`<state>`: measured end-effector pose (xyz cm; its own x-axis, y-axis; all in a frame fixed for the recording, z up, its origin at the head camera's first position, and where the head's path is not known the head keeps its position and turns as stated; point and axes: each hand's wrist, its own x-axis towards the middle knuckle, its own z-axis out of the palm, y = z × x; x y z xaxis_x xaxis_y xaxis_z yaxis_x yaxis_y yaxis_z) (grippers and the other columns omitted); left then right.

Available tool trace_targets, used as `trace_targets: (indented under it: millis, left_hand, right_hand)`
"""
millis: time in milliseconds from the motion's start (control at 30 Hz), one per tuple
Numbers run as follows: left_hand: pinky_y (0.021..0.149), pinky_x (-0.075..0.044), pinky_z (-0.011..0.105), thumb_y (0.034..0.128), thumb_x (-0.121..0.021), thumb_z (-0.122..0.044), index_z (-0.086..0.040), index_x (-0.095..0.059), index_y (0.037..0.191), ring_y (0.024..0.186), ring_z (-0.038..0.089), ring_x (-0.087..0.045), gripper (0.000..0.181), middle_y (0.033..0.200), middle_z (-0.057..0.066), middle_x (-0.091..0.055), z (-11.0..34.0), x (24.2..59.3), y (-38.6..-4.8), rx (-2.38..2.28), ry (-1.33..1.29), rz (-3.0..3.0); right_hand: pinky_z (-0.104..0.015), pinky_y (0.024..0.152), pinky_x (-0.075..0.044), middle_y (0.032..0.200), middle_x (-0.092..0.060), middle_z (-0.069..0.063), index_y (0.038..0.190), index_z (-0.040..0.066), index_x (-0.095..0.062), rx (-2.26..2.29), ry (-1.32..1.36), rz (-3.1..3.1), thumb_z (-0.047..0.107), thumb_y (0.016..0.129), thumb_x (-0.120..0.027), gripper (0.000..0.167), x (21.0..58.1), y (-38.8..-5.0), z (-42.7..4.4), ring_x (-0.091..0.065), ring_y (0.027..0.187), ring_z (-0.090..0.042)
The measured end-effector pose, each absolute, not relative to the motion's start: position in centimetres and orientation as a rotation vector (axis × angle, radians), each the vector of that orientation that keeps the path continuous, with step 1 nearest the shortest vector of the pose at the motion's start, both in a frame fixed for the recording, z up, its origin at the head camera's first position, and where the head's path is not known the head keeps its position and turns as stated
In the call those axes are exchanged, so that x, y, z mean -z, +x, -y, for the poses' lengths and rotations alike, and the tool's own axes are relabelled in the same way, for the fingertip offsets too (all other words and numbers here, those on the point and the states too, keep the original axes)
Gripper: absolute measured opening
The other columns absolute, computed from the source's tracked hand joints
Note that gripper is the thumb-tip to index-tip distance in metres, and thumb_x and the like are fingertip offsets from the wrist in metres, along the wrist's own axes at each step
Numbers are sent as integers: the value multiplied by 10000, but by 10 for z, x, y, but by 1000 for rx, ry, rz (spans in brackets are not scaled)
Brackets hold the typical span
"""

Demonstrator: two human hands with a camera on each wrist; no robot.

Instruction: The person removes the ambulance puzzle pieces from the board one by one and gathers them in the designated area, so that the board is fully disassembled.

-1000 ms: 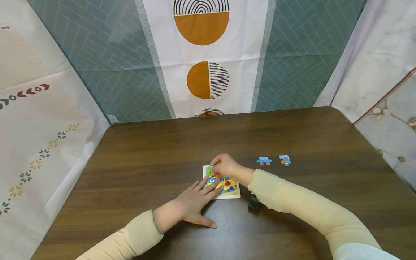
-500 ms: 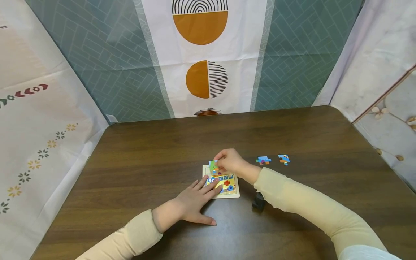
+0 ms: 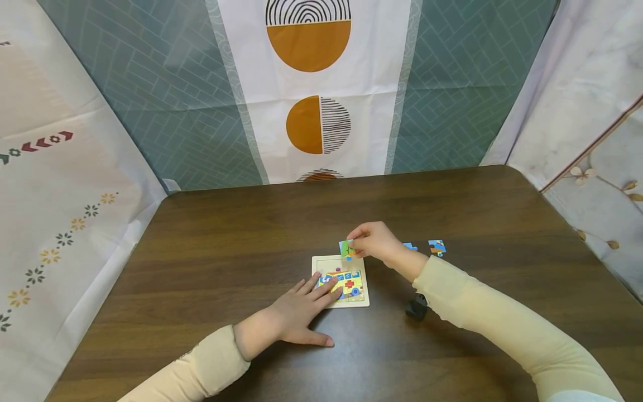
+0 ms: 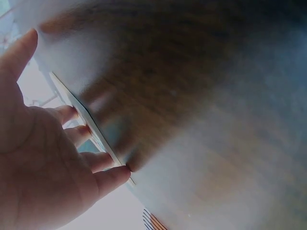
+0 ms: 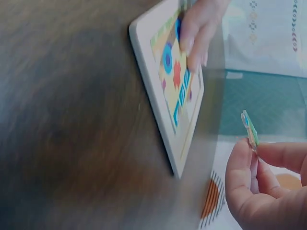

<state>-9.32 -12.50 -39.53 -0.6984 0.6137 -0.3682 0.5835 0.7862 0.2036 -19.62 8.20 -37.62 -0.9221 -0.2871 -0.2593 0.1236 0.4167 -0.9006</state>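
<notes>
A jigsaw puzzle board (image 3: pixel 365 296) with a pale frame lies on the table, its lower part filled by a yellow picture with a red cross and blue wheel. My left hand (image 3: pixel 300 314) rests its spread, straight fingers on the board's left side; the left wrist view shows the fingertips (image 4: pixel 115 178) at the board's edge. Just above the board's top edge, my right hand (image 3: pixel 380 242) pinches a green and blue puzzle piece (image 3: pixel 345 248) between thumb and fingers. In the right wrist view that puzzle piece (image 5: pixel 250 129) is seen nearly edge-on, apart from the board.
Two loose puzzle pieces lie to the right: one blue puzzle piece (image 3: pixel 410 246) is partly hidden by the right wrist, another puzzle piece (image 3: pixel 437 247) lies farther right. A small black object (image 3: pixel 417 307) is beside the right sleeve. Patterned cloths (image 3: pixel 201 111) surround the brown table (image 3: pixel 241 234).
My right hand has lifted the green puzzle piece off the board's upper left and carried it up and right, past the top edge. The left hand stays put.
</notes>
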Motion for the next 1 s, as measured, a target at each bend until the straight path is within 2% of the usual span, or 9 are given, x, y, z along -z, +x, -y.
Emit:
trace_targets:
  millis: [500,767,1000]
  left_hand:
    - [1159,-180,515,844,-550,-645,-242,-219,1526,1477,293,-69,859,1603,-14,-144,124,392,-93,-93,899,-2563]
    - [1159,-180,519,847,-551,-641,-244,-227,1524,1477,290,-74,850,1602,-15,-147,124,389,-94,-82,893,-2559]
    - [1162,-168,517,845,-550,-645,-253,-222,1525,1478,285,-68,850,1603,-22,-142,125,390,-95,-90,885,-2553]
  right_hand:
    - [-293,714,-577,1068,-633,-240,1098,-104,-600,1502,-73,-2369,49,893,-638,259,367,-210,-126,-653,710,-159]
    - [-308,715,-578,938,-642,-179,1073,-118,-587,1480,-33,-2331,8,881,-630,234,379,-212,-133,-621,659,-144]
    - [-287,662,-578,865,-627,-140,1057,-124,-589,1462,-6,-2318,-19,869,-624,218,391,-214,-131,-599,621,-132]
